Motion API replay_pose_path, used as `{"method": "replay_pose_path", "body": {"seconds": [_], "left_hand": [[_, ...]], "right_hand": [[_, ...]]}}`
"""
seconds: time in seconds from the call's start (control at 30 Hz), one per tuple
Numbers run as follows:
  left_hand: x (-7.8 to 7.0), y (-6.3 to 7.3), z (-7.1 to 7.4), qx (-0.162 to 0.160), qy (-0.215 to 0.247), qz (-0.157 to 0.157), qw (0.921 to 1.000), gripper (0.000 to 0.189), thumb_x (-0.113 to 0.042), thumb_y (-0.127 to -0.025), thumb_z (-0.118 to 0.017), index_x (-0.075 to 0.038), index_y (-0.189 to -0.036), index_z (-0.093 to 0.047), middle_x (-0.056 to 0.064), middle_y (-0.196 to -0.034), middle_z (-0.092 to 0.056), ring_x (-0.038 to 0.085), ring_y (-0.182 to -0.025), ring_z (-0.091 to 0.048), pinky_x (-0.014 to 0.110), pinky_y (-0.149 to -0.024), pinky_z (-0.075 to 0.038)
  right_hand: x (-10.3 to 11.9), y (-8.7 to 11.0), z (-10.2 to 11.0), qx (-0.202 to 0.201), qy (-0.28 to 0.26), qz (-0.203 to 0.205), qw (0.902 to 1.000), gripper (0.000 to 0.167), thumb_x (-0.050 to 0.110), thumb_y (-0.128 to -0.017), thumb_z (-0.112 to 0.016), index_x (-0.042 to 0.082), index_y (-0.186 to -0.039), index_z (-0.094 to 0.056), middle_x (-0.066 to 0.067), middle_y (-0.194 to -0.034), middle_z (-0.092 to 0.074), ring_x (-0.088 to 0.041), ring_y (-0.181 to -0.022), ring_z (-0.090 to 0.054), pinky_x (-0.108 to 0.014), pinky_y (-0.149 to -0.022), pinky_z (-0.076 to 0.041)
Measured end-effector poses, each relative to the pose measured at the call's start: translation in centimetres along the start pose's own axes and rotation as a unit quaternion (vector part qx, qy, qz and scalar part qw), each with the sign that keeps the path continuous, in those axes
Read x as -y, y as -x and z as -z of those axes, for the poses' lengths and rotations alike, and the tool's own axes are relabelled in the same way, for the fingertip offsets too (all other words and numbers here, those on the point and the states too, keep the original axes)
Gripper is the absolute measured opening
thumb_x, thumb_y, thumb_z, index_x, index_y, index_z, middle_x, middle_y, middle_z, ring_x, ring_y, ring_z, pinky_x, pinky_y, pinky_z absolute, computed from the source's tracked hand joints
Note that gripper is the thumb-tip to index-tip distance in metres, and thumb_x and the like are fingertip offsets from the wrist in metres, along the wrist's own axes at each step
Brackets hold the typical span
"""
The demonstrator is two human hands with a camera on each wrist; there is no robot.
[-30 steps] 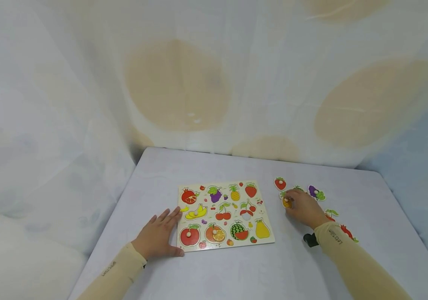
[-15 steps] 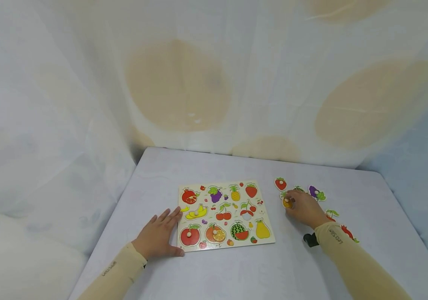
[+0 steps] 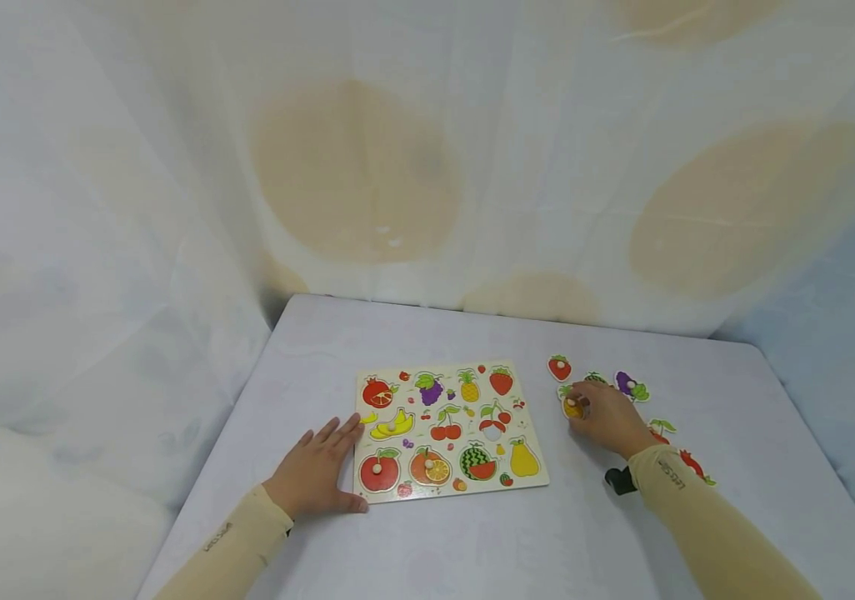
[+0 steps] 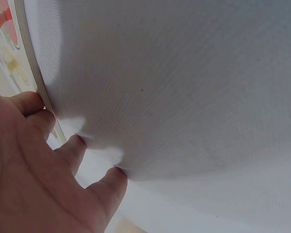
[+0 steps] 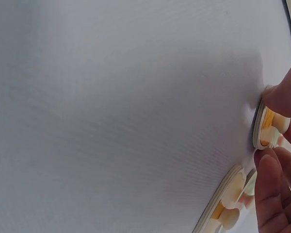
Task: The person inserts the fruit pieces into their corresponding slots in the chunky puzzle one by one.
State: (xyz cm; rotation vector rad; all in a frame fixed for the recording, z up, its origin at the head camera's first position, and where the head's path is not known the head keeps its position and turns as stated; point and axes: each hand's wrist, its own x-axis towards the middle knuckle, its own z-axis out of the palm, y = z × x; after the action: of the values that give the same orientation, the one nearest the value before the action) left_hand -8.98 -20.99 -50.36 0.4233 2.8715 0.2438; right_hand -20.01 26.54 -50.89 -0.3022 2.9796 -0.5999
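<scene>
My left hand (image 3: 317, 473) lies flat with fingers spread at the left edge of a wooden fruit puzzle board (image 3: 412, 422). In the left wrist view, two fingers touch the board's side (image 4: 35, 68) and the others press on the cloth. My right hand (image 3: 609, 415) pinches a pineapple puzzle piece (image 3: 572, 406) right of the board. In the right wrist view, the thumb and fingers sit round the edge of the pineapple piece (image 5: 264, 128), close to its round knob. The apple, orange and banana shapes on the board carry knobs.
Loose knobbed pieces lie around my right hand: a strawberry (image 3: 559, 367), grapes (image 3: 632, 385), a partly hidden watermelon (image 3: 594, 378), cherries (image 3: 662, 428) and a pomegranate (image 3: 693, 467). Another knobbed piece (image 5: 228, 199) shows in the right wrist view. Cloth walls stand behind the white table (image 3: 412, 329).
The pineapple piece and the right fingers shift very slightly left. My left hand and the board stay in place.
</scene>
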Motion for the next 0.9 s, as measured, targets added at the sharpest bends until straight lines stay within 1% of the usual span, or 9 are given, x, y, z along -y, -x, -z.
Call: {"method": "replay_pose_path", "body": {"seconds": [0.27, 0.5, 0.73, 0.9], "left_hand": [[-0.3, 0.2, 0.5, 0.006, 0.002, -0.004, 1.0, 0.117, -0.065, -0.064, -0.084, -0.01, -0.155, -0.036, 0.001, -0.162, -0.029, 0.033, -0.147, -0.026, 0.059, -0.114, -0.026], [-0.3, 0.2, 0.5, 0.008, 0.005, -0.002, 1.0, 0.117, -0.065, -0.064, -0.084, -0.011, -0.156, -0.035, 0.001, -0.162, -0.028, 0.032, -0.147, -0.025, 0.059, -0.114, -0.025], [-0.3, 0.2, 0.4, 0.008, 0.006, -0.004, 0.9999, 0.117, -0.066, -0.064, -0.083, -0.01, -0.156, -0.035, 0.001, -0.162, -0.028, 0.032, -0.147, -0.025, 0.059, -0.114, -0.025], [-0.3, 0.2, 0.5, 0.009, 0.002, -0.004, 1.0, 0.118, -0.066, -0.064, -0.083, -0.011, -0.156, -0.035, 0.001, -0.162, -0.028, 0.032, -0.147, -0.025, 0.059, -0.114, -0.025]], "right_hand": [[-0.2, -0.2, 0.0, 0.001, 0.005, -0.002, 1.0, 0.043, 0.013, -0.077, -0.084, 0.005, -0.116, -0.068, -0.011, -0.107, -0.068, -0.031, -0.099, -0.064, -0.053, -0.089, -0.053], [0.3, -0.4, 0.4, 0.009, -0.006, -0.009, 0.9999, 0.042, 0.013, -0.077, -0.084, 0.006, -0.116, -0.067, -0.009, -0.107, -0.068, -0.03, -0.1, -0.064, -0.051, -0.088, -0.054], [1.9, -0.9, 1.1, 0.012, -0.004, -0.01, 0.9999, 0.039, 0.015, -0.079, -0.083, 0.007, -0.114, -0.068, -0.014, -0.116, -0.065, -0.034, -0.105, -0.063, -0.052, -0.091, -0.053], [3.3, -1.7, 1.0, 0.011, 0.0, 0.007, 0.9999, 0.037, 0.017, -0.079, -0.083, 0.01, -0.113, -0.069, -0.009, -0.111, -0.067, -0.031, -0.103, -0.063, -0.049, -0.088, -0.055]]}}
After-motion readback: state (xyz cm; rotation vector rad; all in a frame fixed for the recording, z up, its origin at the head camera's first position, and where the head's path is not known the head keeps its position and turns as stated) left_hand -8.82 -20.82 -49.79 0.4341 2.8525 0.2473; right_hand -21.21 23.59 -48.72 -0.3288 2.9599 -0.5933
